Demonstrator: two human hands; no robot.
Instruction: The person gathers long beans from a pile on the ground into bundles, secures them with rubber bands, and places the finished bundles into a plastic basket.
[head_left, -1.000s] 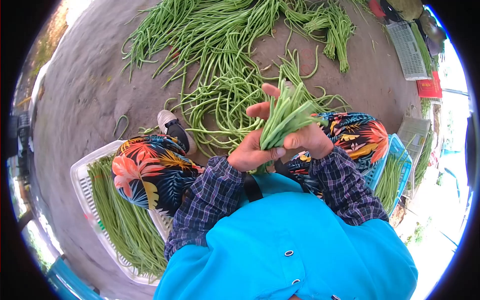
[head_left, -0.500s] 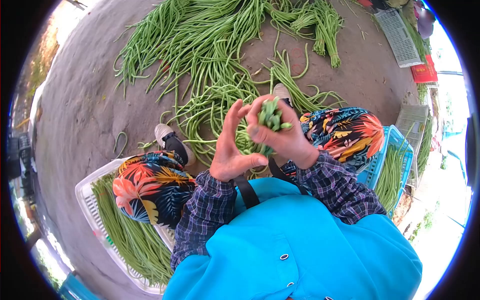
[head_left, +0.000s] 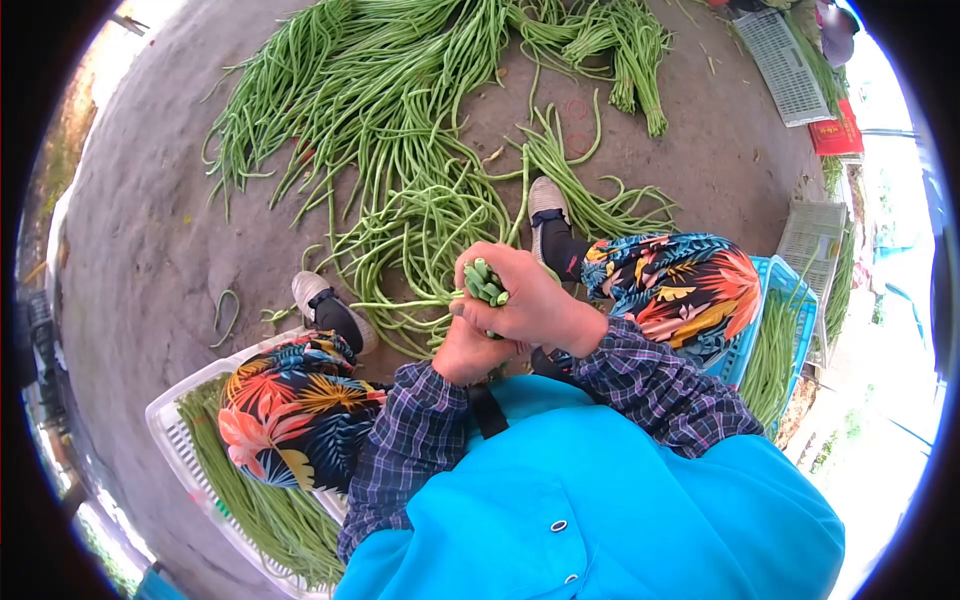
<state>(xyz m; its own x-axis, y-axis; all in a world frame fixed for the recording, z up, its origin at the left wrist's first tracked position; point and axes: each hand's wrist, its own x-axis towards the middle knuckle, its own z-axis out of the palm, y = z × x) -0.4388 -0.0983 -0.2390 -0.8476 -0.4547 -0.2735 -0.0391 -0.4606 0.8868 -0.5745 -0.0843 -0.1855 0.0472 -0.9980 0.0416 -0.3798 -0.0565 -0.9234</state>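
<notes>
Well beyond the hands [head_left: 530, 300] and to their right, a pale grey perforated plastic crate [head_left: 782, 65] is just beside a bright red box [head_left: 838, 130].

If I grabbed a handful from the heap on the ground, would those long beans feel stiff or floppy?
The long beans would probably droop rather than stay stiff, since many lie in curves and loops on the ground. Lifting a few may drag others along, as the strands cross and overlap. Each looks thin, so one alone is likely light.

Bean heap [head_left: 400, 165] ahead, crates [head_left: 180, 447] either side
</notes>
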